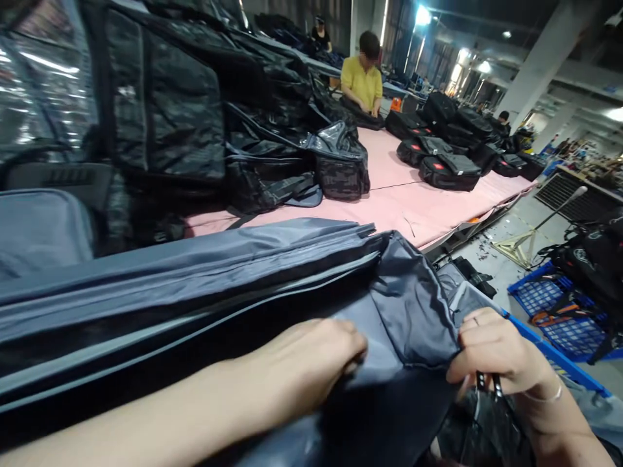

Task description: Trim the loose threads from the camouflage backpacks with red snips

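Note:
A large bag with grey-blue lining (413,305) lies across the front, its long zip edge (233,318) running to the left. Inside the opening, my left hand (331,350) is closed, with curled fingers against the lining; what they hold is hidden, though a small dark bit shows below the fingertips. My right hand (491,344) pinches the bag's corner edge at the right. Just under its fingers hang two dark zip pulls (488,383), in front of shiny black material.
Black bags (272,155) are piled at the left on a pink-covered table (389,207). More bags with red labels (450,170) lie farther along. A person in a yellow top (363,81) works at the far side. Blue crates (559,311) and a metal stand (523,243) are on the floor at right.

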`<state>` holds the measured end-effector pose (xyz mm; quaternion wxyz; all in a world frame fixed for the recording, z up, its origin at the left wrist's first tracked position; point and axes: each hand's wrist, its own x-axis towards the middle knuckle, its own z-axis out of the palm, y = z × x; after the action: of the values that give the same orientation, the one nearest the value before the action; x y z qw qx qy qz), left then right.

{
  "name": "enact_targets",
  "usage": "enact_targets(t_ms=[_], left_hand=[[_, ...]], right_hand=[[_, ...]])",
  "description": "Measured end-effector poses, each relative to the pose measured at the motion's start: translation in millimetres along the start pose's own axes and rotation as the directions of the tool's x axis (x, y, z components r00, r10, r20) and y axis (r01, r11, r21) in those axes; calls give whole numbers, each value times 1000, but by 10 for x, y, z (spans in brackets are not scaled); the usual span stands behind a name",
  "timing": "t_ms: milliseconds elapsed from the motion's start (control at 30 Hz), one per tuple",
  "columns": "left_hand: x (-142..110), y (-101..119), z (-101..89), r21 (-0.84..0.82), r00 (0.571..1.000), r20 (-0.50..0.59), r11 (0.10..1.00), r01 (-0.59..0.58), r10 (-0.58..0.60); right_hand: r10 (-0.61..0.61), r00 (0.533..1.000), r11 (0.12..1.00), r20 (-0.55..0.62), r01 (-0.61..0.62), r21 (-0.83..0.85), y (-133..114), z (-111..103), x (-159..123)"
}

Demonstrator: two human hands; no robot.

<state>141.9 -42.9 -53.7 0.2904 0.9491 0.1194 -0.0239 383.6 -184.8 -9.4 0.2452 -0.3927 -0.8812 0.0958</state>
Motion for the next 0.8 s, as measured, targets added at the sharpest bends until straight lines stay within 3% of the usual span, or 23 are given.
enact_targets(t_ms=[33, 133, 233, 333, 433, 567, 667, 800], left_hand=[[224, -35, 26, 55, 999, 39, 998, -5, 3], [762, -244, 230, 47, 998, 1, 997, 55, -55], [969, -466, 478, 18, 998, -27, 998, 59, -58], [968, -536, 649, 7, 993, -66, 995, 95, -95], [969, -464, 757, 33, 984, -98, 988, 154, -150], [986, -362, 804, 95, 988, -79, 985, 144, -136], [861, -361, 714, 118, 996, 10, 989, 90, -91], [451, -270, 401, 81, 976, 216, 996, -36, 18]], right_hand=[[2, 1000, 1000, -7, -3, -21, -16, 1, -8], [-2, 1000, 998, -6, 1, -63, -46, 2, -32], [4, 1000, 997, 14, -3, -80, -37, -4, -38], [-2, 1000, 998, 29, 4, -61, -5, -3, -16], [-21, 999, 1000, 29, 22, -23, 25, 13, 20], [-13, 998, 1000, 68, 13, 2, 35, 30, 36], [15, 996, 1000, 85, -15, -3, 42, 28, 14], [27, 999, 993, 19, -29, 115, 109, 5, -6]])
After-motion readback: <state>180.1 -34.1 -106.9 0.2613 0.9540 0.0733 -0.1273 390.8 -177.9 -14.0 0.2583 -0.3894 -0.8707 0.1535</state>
